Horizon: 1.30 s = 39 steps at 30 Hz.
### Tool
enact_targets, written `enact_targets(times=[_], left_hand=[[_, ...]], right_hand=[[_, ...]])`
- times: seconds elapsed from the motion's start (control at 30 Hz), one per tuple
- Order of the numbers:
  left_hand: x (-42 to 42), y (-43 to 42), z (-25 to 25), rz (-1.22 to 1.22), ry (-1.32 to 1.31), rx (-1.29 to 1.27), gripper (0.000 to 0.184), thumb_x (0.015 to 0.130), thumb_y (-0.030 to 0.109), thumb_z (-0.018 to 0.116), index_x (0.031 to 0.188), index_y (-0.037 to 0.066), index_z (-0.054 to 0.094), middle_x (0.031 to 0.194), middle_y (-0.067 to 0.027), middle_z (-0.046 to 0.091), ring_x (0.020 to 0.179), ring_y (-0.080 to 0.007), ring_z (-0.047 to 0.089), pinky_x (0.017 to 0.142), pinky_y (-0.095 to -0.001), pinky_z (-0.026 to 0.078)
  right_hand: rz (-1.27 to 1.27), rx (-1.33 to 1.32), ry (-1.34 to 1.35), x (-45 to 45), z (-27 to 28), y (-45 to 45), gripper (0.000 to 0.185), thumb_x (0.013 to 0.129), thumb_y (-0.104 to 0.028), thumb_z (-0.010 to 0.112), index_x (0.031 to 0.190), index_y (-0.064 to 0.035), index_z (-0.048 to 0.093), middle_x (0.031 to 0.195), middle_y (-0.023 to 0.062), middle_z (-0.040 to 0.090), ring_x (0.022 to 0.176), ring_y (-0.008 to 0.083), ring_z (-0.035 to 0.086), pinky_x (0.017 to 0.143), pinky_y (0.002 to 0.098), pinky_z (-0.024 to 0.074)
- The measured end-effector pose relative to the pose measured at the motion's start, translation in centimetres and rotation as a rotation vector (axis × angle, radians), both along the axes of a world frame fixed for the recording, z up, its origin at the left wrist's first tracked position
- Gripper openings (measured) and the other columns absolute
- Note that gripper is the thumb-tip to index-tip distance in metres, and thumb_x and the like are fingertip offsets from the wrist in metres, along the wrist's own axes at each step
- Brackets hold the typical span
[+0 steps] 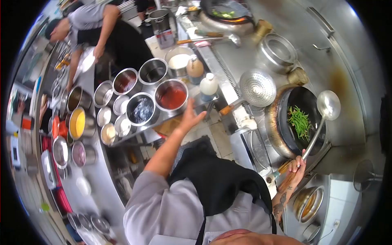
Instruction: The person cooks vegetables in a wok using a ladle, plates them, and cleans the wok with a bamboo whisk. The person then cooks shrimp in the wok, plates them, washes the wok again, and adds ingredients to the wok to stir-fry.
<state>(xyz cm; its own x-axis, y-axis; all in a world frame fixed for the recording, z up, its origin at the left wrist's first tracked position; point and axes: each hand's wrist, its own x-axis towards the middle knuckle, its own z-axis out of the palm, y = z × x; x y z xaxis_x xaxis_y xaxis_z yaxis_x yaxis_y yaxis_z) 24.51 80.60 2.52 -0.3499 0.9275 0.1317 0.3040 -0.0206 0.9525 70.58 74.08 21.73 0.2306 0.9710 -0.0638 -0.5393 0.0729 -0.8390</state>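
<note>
My right hand (297, 165) is closed around the long metal handle of a ladle (328, 105). The ladle's bowl is raised over the far right rim of a black wok (290, 126), and chopped green vegetables (300, 122) lie inside the wok. On the other side, my left hand (191, 119) reaches out with its fingers apart and nothing in them. It is just beside a steel pot of red sauce (172, 97). Left of that pot is another pot holding dark liquid (141, 109). Two squeeze bottles, one brownish (194, 67) and one white (208, 85), stand beyond my left hand.
A perforated strainer (258, 88) with a wooden handle lies left of the wok. Stacked steel bowls (279, 51) stand behind it. Another wok (226, 16) sits over flame at the back. At upper left, a co-worker (87, 28) bends over the counter holding a white plate (87, 60).
</note>
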Motion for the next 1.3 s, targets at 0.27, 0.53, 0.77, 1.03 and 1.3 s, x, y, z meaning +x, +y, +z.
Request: enact_targets(times=[0.27,0.53,0.77,1.03,1.3], left_hand=[[1.1,13.3,-2.7,0.029,-0.153,0.146,0.1,0.06,0.025,0.087,0.134,-0.007,0.027,0.128,-0.0263,0.046,0.122,-0.0329,0.046,0.104,-0.0405,0.035],[0.4,15.7,0.5,-0.161,-0.055,0.2,0.071,0.059,0.017,0.084,0.116,-0.001,0.045,0.11,-0.0185,0.058,0.101,-0.0278,0.059,0.087,-0.0379,0.047],[3.0,18.4,11.1,-0.286,0.332,0.335,0.062,0.061,0.017,0.079,0.112,0.0,0.048,0.101,-0.0204,0.06,0.093,-0.0352,0.06,0.081,-0.0425,0.049],[17.0,21.1,20.6,-0.442,1.061,0.576,0.065,0.056,0.016,0.075,0.114,0.002,0.049,0.091,-0.0166,0.058,0.088,-0.0355,0.058,0.077,-0.0451,0.044],[28.2,20.0,21.0,-0.52,1.598,0.482,0.053,0.072,0.013,0.066,0.121,0.005,0.046,0.102,-0.0155,0.059,0.096,-0.0303,0.057,0.083,-0.0427,0.041]], right_hand=[[-0.024,-0.075,-0.126,-0.7,-1.2,-2.4,0.046,0.09,-0.007,0.045,0.135,-0.0017,0.038,0.069,-0.0003,0.043,0.037,0.0059,0.037,0.033,0.022,0.0328],[-0.166,-0.325,0.067,-1.7,-2.6,-4.8,0.039,0.087,-0.005,0.046,0.126,-0.0041,0.049,0.067,0.001,0.045,0.038,0.0079,0.038,0.035,0.0245,0.0343],[-0.177,-0.348,-0.014,-0.7,-2.0,-4.7,0.042,0.085,-0.004,0.046,0.127,-0.0041,0.05,0.065,0.0008,0.045,0.038,0.0086,0.038,0.036,0.0254,0.0328],[0.032,-0.345,0.048,1.2,-1.5,-3.7,0.049,0.082,-0.004,0.056,0.13,-0.0044,0.046,0.066,0.0018,0.049,0.041,0.0109,0.043,0.039,0.0268,0.0321],[0.086,-0.368,0.091,3.2,0.3,-4.4,0.039,0.085,-0.002,0.053,0.123,-0.0046,0.047,0.066,0.0033,0.05,0.039,0.0104,0.043,0.035,0.0241,0.0319]])
